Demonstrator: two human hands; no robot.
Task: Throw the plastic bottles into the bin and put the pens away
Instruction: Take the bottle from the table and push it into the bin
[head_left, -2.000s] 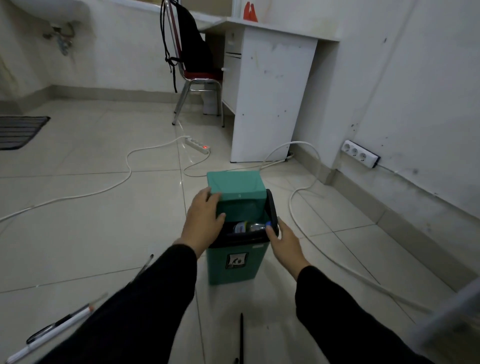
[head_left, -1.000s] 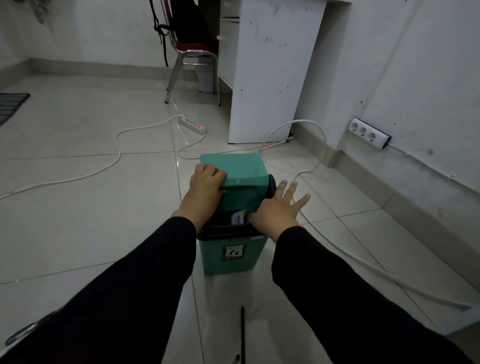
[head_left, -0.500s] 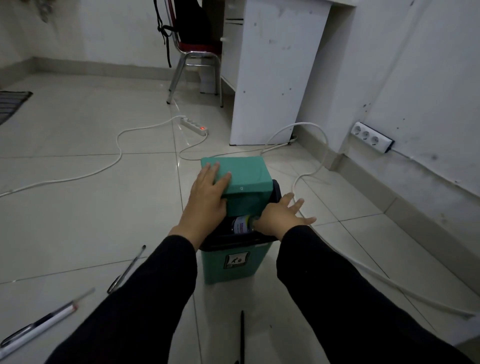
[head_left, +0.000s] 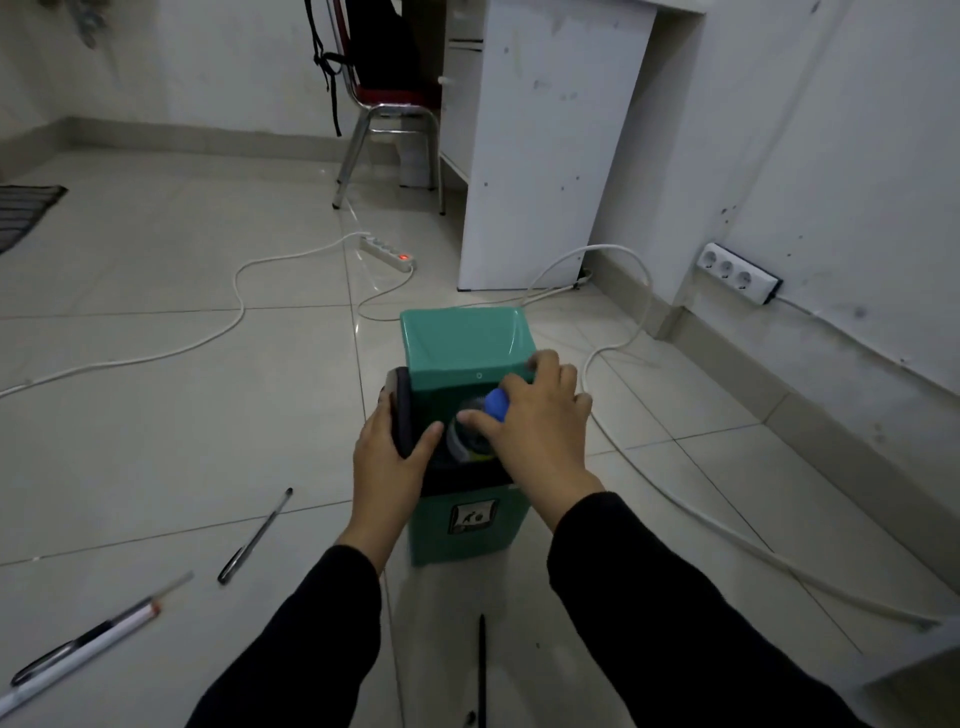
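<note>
A small green bin (head_left: 470, 535) stands on the tiled floor with its green swing lid (head_left: 462, 340) tipped back. A clear plastic bottle with a blue cap (head_left: 470, 434) sticks up out of the bin's mouth. My right hand (head_left: 530, 431) is closed around the bottle's neck. My left hand (head_left: 389, 467) grips the bin's black rim on the left side. A black pen (head_left: 255, 536) lies on the floor left of the bin. A white and a black pen (head_left: 78, 647) lie at the lower left. Another black pen (head_left: 481, 670) lies in front of the bin.
White cables (head_left: 208, 338) run over the floor to a power strip (head_left: 388, 253). A white desk (head_left: 550, 140) and a chair with a red seat (head_left: 389, 104) stand behind. A wall socket (head_left: 737, 273) sits on the right wall. A dark mat (head_left: 26, 208) lies at far left.
My left hand left the lid and took the bin's black rim. The lid has swung back. My right hand, spread on the rim before, now holds the bottle by its neck.
</note>
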